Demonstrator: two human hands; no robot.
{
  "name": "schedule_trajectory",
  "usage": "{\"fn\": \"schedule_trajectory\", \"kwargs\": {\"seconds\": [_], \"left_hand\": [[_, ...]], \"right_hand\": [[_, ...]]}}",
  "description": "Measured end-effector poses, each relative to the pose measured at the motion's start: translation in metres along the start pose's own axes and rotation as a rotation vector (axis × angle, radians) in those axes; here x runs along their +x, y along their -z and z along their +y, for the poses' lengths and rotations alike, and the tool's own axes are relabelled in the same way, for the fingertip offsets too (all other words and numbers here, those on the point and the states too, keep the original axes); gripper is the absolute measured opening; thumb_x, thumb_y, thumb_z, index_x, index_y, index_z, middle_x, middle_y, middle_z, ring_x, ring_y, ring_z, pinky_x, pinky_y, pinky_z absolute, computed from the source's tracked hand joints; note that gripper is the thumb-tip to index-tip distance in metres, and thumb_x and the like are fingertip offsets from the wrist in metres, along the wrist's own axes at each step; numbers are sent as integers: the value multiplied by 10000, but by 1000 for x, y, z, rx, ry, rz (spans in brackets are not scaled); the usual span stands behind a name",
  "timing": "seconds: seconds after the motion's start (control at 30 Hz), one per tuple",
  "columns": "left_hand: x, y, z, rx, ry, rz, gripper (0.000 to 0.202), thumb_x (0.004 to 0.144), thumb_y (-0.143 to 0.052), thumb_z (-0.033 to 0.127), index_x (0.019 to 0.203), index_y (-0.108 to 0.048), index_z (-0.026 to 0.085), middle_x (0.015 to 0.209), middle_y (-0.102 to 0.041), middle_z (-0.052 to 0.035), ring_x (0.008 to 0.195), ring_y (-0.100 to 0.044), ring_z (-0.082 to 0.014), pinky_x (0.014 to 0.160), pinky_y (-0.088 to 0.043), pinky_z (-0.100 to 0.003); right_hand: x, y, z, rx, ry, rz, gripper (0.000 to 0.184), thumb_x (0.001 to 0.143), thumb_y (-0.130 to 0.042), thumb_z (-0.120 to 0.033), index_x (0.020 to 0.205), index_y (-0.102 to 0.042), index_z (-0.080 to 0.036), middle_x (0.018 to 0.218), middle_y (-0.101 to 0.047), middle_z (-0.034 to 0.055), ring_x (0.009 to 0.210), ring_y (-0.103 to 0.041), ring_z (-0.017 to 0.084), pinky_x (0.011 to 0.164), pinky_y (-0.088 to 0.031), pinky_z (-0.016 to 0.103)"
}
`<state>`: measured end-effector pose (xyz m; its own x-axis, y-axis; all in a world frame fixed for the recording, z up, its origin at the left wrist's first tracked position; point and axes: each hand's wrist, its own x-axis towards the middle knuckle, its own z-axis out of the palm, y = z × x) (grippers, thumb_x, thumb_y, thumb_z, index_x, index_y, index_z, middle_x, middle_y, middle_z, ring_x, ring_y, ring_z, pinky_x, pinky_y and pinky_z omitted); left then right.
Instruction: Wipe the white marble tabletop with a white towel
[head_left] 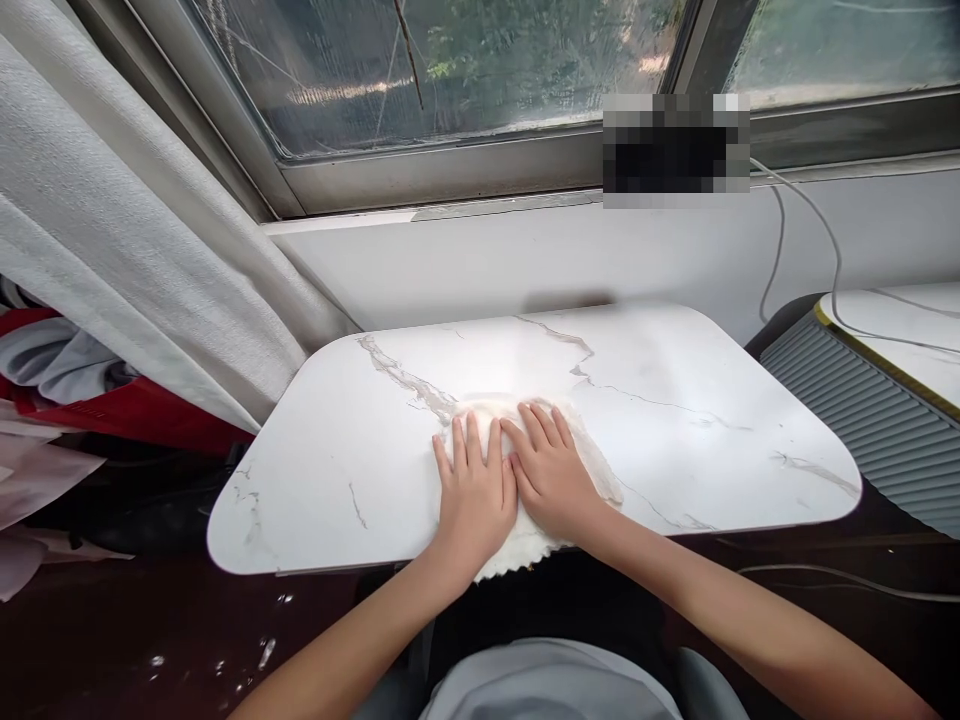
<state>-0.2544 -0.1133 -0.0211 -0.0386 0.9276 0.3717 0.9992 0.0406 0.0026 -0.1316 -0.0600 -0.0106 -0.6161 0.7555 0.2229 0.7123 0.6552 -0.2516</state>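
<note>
A cream-white cloth [596,465] with a scalloped edge lies spread on a white marble-patterned table [300,470], its lower edge hanging past the table's near side. My left hand [476,500] rests flat on the left part of the cloth, fingers stretched forward and slightly apart. Beside it, my right hand [551,475] lies flat on the cloth's right part, its fingers angled up and left. The two hands touch around the thumbs. Both palms press down on the cloth, hiding its middle, and neither hand grips it.
Behind the table are a white wall [480,260] and a metal-framed window [450,160]. A light curtain [142,200] hangs at left, near a red bag [142,415] of clothes. At right stand a grey ribbed panel [870,420] and a cable [836,250].
</note>
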Motion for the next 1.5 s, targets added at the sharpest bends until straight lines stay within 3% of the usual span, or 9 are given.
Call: {"fn": "schedule_trajectory", "kwargs": {"seconds": [0.23, 0.53, 0.67, 0.8, 1.13, 1.3, 1.5], "left_hand": [[3, 3, 26, -98, -136, -75, 541, 1026, -239, 228, 1498, -390, 11, 1578, -376, -185, 1501, -297, -312, 1220, -230, -616], [36, -6, 46, -152, -239, -136, 565, 1014, -258, 241, 1490, -383, -37, 1574, -362, -215, 1491, -304, -326, 1232, -266, -529], [61, -12, 43, -153, -235, -180, 569, 1005, -267, 235, 1486, -389, -44, 1571, -369, -219, 1492, -306, -321, 1244, -241, -505], [98, -26, 38, -167, -172, -199, 569, 994, -273, 221, 1492, -385, -30, 1577, -376, -197, 1496, -311, -294, 1248, -231, -488], [198, -66, 23, -236, -42, -127, 531, 985, -306, 204, 1466, -435, 23, 1559, -442, -155, 1473, -363, -237, 1255, -212, -427], [226, -78, 24, -247, -20, -109, 510, 995, -290, 193, 1448, -457, 26, 1543, -467, -149, 1456, -383, -234, 1254, -204, -423], [243, -85, 47, -235, -20, -102, 520, 999, -286, 199, 1454, -438, 0, 1543, -460, -166, 1455, -380, -257, 1250, -198, -437]], "right_hand": [[-23, 7, 25, -35, 1, 31, 520, 1013, -318, -248, 1502, -461, -146, 1584, -394, 159, 1495, -299, 300, 1231, -242, 553], [-20, 16, 57, -43, -100, 61, 520, 995, -280, -227, 1457, -500, -137, 1546, -450, 147, 1471, -335, 284, 1223, -242, 536], [3, 13, 68, -44, -115, 71, 519, 967, -297, -210, 1431, -518, -136, 1516, -482, 145, 1435, -371, 284, 1216, -230, 524], [43, 8, 91, -31, -103, 89, 521, 934, -310, -181, 1400, -540, -139, 1483, -510, 144, 1393, -398, 287, 1197, -240, 508], [148, -2, 144, -8, -48, 111, 496, 917, -293, -146, 1325, -574, -149, 1380, -577, 140, 1299, -466, 262, 1151, -270, 440], [173, -8, 165, 42, -63, 182, 479, 908, -313, -155, 1290, -602, -166, 1351, -601, 141, 1284, -483, 275, 1142, -281, 467], [177, -1, 195, 3, -50, 168, 504, 899, -314, -168, 1313, -602, -169, 1343, -613, 123, 1272, -496, 264, 1130, -319, 435]]}}
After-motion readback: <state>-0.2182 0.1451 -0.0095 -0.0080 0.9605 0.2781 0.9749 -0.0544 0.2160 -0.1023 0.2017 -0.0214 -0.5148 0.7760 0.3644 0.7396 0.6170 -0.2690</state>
